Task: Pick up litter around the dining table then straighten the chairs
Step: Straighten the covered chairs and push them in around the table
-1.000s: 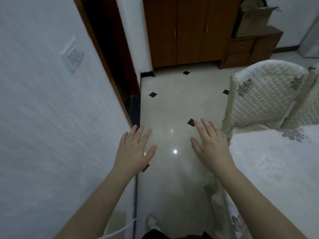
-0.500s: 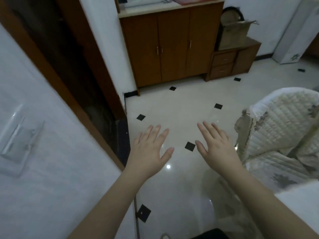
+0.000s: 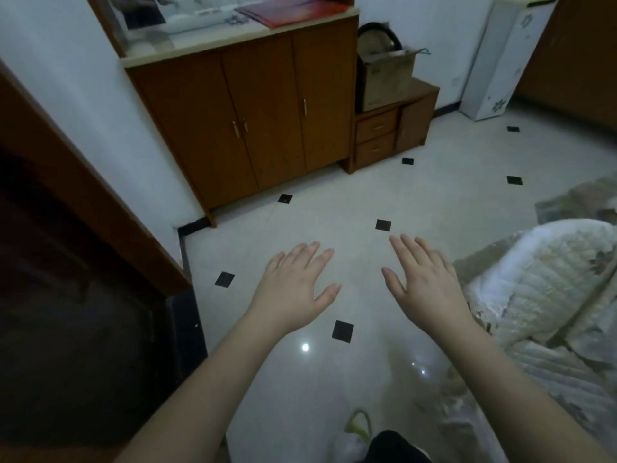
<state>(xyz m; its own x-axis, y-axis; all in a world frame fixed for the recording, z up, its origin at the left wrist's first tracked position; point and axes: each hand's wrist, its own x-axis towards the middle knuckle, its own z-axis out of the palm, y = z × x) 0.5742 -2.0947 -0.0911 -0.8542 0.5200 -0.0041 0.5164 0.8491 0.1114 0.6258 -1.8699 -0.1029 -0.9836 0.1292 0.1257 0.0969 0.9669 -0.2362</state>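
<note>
Flanking right hand (image 3: 425, 289): covered chair (image 3: 547, 279)

Single head cam, wide-angle, sitting at standing head height and looking forward and steeply down. Both hands are hanging centre frame, near the lens: left hand (image 3: 295, 289), right hand (image 3: 424, 282), forearms running in from the bottom edge. Lens is facing across the tiled floor (image 3: 334, 208) toward the brown cabinet (image 3: 247, 121) at top centre, well beyond the hands. Dark doorway (image 3: 66, 312) is filling the left edge; quilted chair cover (image 3: 547, 279) is cutting in at right, close to the camera. Verticals are bowing outward toward the corners. No second view, so no overlap to report.
</note>
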